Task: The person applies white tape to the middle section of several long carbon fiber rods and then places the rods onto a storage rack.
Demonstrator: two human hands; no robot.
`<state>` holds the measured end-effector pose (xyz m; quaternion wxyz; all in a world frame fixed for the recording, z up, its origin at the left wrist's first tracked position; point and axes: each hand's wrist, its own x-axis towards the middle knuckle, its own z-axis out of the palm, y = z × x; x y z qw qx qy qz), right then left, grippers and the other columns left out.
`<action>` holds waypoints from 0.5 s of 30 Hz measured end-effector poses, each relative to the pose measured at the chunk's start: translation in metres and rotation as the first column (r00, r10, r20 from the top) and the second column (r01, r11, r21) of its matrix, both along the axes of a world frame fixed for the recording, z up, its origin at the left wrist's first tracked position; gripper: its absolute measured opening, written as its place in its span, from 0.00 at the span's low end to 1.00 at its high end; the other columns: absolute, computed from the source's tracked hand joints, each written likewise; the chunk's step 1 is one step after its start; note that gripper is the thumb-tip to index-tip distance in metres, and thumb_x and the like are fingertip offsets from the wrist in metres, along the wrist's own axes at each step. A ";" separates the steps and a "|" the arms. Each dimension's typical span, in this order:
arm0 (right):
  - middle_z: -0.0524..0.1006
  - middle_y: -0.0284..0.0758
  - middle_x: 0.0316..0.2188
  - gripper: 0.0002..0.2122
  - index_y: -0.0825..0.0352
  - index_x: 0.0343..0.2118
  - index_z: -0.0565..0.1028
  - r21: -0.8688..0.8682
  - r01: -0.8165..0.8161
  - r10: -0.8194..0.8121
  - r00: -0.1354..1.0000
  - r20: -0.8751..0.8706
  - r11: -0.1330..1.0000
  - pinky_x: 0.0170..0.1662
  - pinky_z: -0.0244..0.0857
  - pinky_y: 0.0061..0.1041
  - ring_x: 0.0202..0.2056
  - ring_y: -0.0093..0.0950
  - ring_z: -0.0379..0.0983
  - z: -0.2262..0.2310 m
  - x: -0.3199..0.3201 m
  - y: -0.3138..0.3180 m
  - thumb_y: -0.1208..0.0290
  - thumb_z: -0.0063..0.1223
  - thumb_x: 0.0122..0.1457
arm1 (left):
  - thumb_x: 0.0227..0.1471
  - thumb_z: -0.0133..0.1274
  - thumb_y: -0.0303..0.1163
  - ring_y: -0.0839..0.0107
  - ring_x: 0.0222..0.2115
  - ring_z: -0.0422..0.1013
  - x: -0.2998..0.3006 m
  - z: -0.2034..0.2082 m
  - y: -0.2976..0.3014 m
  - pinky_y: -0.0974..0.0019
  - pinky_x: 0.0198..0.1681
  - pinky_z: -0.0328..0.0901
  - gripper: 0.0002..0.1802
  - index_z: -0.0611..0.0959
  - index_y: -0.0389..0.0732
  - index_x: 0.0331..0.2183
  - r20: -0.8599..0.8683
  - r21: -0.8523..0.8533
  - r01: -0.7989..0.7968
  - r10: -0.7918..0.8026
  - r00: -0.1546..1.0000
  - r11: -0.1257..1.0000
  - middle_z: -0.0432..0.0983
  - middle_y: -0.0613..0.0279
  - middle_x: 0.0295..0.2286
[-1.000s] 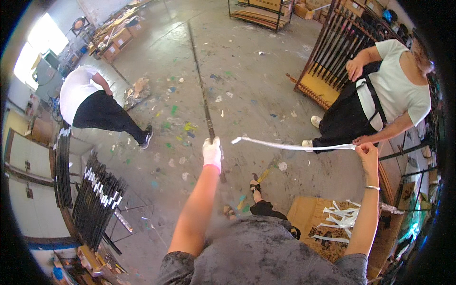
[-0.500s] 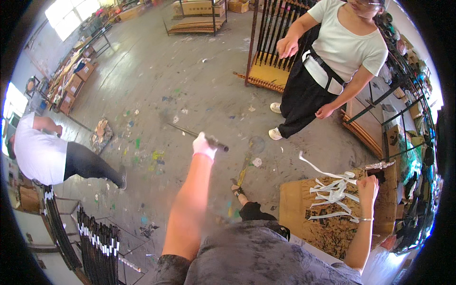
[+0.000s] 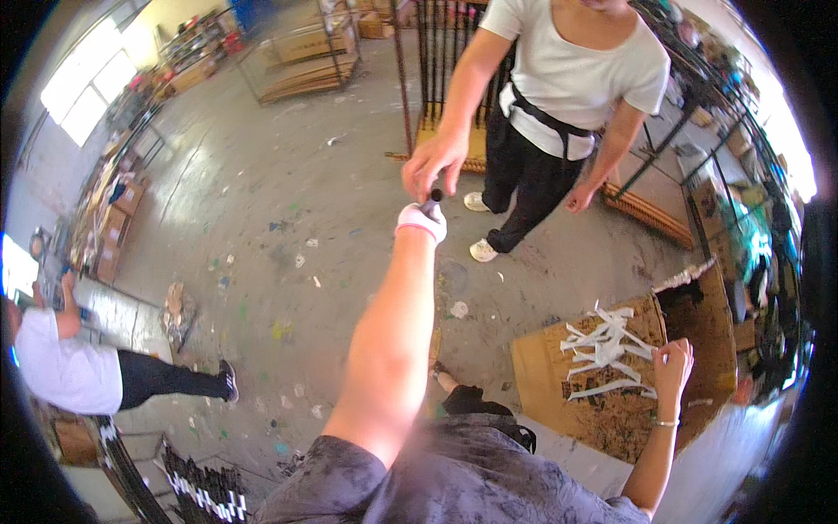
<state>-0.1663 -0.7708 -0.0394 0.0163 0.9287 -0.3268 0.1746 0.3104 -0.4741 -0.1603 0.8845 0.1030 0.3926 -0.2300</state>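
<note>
My left hand (image 3: 422,222), in a white glove with a pink cuff, stretches out ahead, closed around a dark tube (image 3: 436,196). The tube's round open end faces me; its far part is hidden. Another person's hand (image 3: 436,162) reaches down right at the tube and appears to touch its upper end. At the right, my bare right hand (image 3: 674,362) is pinched shut beside a bunch of white strips (image 3: 607,341). The ends of some strips run up to its fingertips. Under the strips lies a brown cardboard flap (image 3: 541,371) with dark smears.
The person in a white top (image 3: 585,52) stands ahead, before a rack of dark rods (image 3: 436,70). A second person (image 3: 70,367) bends at the left. Black rods with white bands (image 3: 205,498) stand at lower left. Shelving (image 3: 742,183) lines the right; boxes (image 3: 113,227) line the left wall.
My left hand has moved forward and right, and the tube now points at me. The facing person's hand has come down to it. My right hand has dropped slightly at the strips.
</note>
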 end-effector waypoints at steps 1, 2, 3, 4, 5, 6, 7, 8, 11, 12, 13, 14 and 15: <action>0.66 0.39 0.24 0.09 0.68 0.17 0.69 0.012 -0.002 0.002 1.000 0.002 1.000 0.35 0.58 0.36 0.30 0.39 0.64 -0.005 -0.005 -0.007 0.74 0.60 0.39 | 0.52 0.38 0.26 0.74 0.21 0.69 0.001 -0.006 -0.010 0.74 0.20 0.66 0.07 0.72 0.42 0.32 0.012 -0.012 0.022 -0.022 1.000 1.000 0.71 0.65 0.24; 0.66 0.40 0.23 0.09 0.69 0.17 0.69 0.015 0.020 -0.020 1.000 -0.010 1.000 0.34 0.59 0.36 0.30 0.40 0.64 -0.007 -0.014 -0.013 0.74 0.60 0.39 | 0.52 0.38 0.27 0.74 0.19 0.69 0.000 -0.007 -0.016 0.74 0.18 0.65 0.07 0.73 0.43 0.30 -0.010 -0.018 0.032 -0.032 0.999 0.999 0.71 0.66 0.22; 0.66 0.40 0.23 0.09 0.69 0.17 0.69 -0.011 0.006 -0.006 1.000 0.003 1.000 0.34 0.60 0.37 0.29 0.41 0.65 -0.007 -0.013 -0.015 0.73 0.59 0.39 | 0.53 0.39 0.28 0.75 0.18 0.69 0.002 -0.008 -0.018 0.74 0.16 0.64 0.07 0.74 0.44 0.29 -0.046 -0.026 0.026 -0.027 0.999 0.999 0.70 0.67 0.21; 0.67 0.41 0.23 0.09 0.69 0.17 0.69 -0.041 -0.001 0.001 1.000 -0.002 0.999 0.33 0.60 0.38 0.29 0.42 0.65 -0.004 -0.004 -0.011 0.72 0.58 0.39 | 0.53 0.39 0.29 0.75 0.17 0.68 0.002 -0.006 -0.015 0.74 0.15 0.63 0.08 0.74 0.45 0.27 -0.097 -0.026 0.018 -0.021 0.995 0.999 0.70 0.68 0.19; 0.68 0.41 0.23 0.09 0.69 0.17 0.70 -0.021 0.014 -0.013 1.000 0.019 1.000 0.34 0.61 0.38 0.31 0.42 0.66 -0.001 0.004 -0.011 0.70 0.58 0.40 | 0.53 0.40 0.30 0.76 0.15 0.68 0.003 0.002 -0.005 0.75 0.13 0.62 0.09 0.75 0.46 0.26 -0.146 -0.020 0.003 -0.006 0.989 1.000 0.69 0.69 0.18; 0.68 0.40 0.24 0.09 0.68 0.17 0.71 -0.019 0.019 -0.019 1.000 -0.009 1.000 0.36 0.60 0.37 0.32 0.40 0.66 0.003 0.011 -0.012 0.70 0.59 0.40 | 0.53 0.40 0.31 0.76 0.14 0.67 0.004 0.013 0.003 0.75 0.12 0.61 0.10 0.75 0.47 0.24 -0.170 -0.013 -0.009 0.007 0.985 1.000 0.69 0.70 0.16; 0.68 0.38 0.24 0.09 0.67 0.17 0.71 -0.015 0.043 -0.042 0.999 0.008 0.999 0.36 0.60 0.36 0.33 0.39 0.66 -0.001 0.007 -0.016 0.69 0.60 0.40 | 0.53 0.41 0.32 0.77 0.13 0.67 -0.001 0.029 0.001 0.75 0.10 0.61 0.11 0.76 0.48 0.22 -0.164 0.012 0.013 -0.011 0.986 1.000 0.69 0.71 0.15; 0.69 0.37 0.25 0.09 0.66 0.17 0.72 -0.023 0.016 -0.015 0.999 0.049 1.000 0.37 0.59 0.35 0.34 0.37 0.66 0.005 0.014 -0.019 0.69 0.61 0.40 | 0.53 0.41 0.33 0.75 0.14 0.69 0.039 -0.008 0.028 0.76 0.10 0.60 0.11 0.76 0.47 0.23 -0.049 -0.081 0.121 -0.126 0.991 0.989 0.70 0.69 0.15; 0.68 0.34 0.25 0.10 0.64 0.19 0.71 -0.028 0.120 -0.121 0.992 -0.033 0.992 0.38 0.57 0.32 0.35 0.34 0.65 0.009 0.007 -0.013 0.68 0.64 0.39 | 0.58 0.35 0.42 0.72 0.14 0.69 0.014 0.029 0.002 0.74 0.13 0.62 0.19 0.77 0.42 0.27 0.183 -0.004 0.226 -0.222 0.958 0.974 0.73 0.64 0.18; 0.68 0.34 0.25 0.11 0.64 0.19 0.71 -0.027 0.154 -0.155 0.987 -0.036 0.988 0.38 0.57 0.33 0.35 0.34 0.65 0.013 0.007 -0.012 0.68 0.64 0.39 | 0.59 0.35 0.44 0.72 0.15 0.69 0.012 0.038 0.001 0.74 0.14 0.63 0.21 0.77 0.41 0.28 0.225 0.043 0.228 -0.232 0.946 0.973 0.74 0.63 0.18; 0.68 0.33 0.25 0.12 0.64 0.20 0.70 -0.020 0.187 -0.188 0.981 -0.038 0.982 0.38 0.57 0.33 0.34 0.34 0.65 0.017 0.007 -0.011 0.68 0.64 0.38 | 0.59 0.37 0.45 0.71 0.15 0.68 -0.006 0.057 -0.001 0.73 0.15 0.64 0.21 0.76 0.39 0.28 0.221 0.029 0.259 -0.259 0.940 0.966 0.74 0.61 0.19; 0.68 0.33 0.25 0.12 0.64 0.20 0.70 -0.014 0.209 -0.210 0.977 -0.038 0.978 0.37 0.57 0.33 0.34 0.34 0.65 0.018 0.010 -0.008 0.67 0.64 0.38 | 0.59 0.38 0.45 0.71 0.15 0.69 -0.013 0.062 0.001 0.73 0.16 0.64 0.20 0.76 0.39 0.28 0.218 0.065 0.269 -0.276 0.936 0.961 0.74 0.61 0.19; 0.68 0.33 0.24 0.14 0.64 0.21 0.68 -0.017 0.177 -0.177 0.984 -0.006 0.984 0.37 0.57 0.33 0.34 0.34 0.65 0.016 0.008 -0.011 0.67 0.65 0.38 | 0.58 0.40 0.45 0.71 0.16 0.69 -0.019 0.065 0.004 0.73 0.16 0.64 0.19 0.75 0.39 0.28 0.215 0.100 0.275 -0.291 0.932 0.956 0.74 0.61 0.20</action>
